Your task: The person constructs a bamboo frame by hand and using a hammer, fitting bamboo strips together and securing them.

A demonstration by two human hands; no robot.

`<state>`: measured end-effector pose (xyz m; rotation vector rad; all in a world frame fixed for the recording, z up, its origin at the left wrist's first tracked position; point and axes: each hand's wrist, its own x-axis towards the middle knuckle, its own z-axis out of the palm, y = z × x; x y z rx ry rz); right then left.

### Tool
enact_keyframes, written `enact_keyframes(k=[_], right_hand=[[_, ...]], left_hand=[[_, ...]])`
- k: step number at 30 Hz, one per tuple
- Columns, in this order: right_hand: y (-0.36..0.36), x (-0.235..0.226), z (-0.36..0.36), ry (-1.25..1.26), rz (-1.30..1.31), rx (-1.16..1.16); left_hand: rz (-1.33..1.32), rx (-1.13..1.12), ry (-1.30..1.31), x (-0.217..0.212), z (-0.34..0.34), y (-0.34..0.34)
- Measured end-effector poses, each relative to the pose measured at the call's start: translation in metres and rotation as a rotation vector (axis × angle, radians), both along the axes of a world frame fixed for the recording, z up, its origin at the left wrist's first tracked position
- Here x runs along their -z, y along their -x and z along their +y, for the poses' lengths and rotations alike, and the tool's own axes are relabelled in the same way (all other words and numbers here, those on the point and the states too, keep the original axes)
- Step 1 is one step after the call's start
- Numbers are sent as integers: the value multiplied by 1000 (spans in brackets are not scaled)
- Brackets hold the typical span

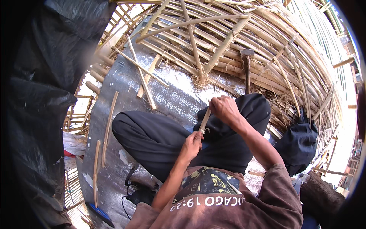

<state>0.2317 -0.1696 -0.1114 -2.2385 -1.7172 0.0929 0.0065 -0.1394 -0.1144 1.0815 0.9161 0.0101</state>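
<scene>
A pale bamboo strip (205, 120) slants between my hands, above my crossed legs in dark trousers. My left hand (191, 145) is closed round its lower end, thumb along the strip. The upper end is in the closed fist of my right hand (225, 109), near my right knee. A small pale curl, perhaps a shaving, shows on the strip just above my left thumb. Whether a blade is hidden within either fist, I cannot make out.
Before me stands a curved bamboo lattice (225, 45), a hammer (248, 72) leaning against it. Loose bamboo strips (109, 128) lie on the grey sheet (126, 87). A dark cloth bundle (299, 141) is at right, a black plastic sheet (42, 95) at left, and a blue-edged object (100, 213) lower left.
</scene>
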Motion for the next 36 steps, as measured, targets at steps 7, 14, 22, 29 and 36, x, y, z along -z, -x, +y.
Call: enact_keyframes(k=[7, 14, 22, 29, 36], right_hand=[[10, 4, -10, -62, 14, 83], [17, 9, -6, -71, 18, 60], [2, 10, -5, -105, 102, -33], [8, 0, -7, -48, 97, -20], [4, 6, -5, -35, 120, -11]], left_hand=[[23, -1, 12, -1, 1, -1], [9, -9, -18, 6, 0, 1], [5, 0, -22, 2, -2, 1], [-3, 6, -74, 1, -3, 1], [12, 14, -86, 5, -3, 0]])
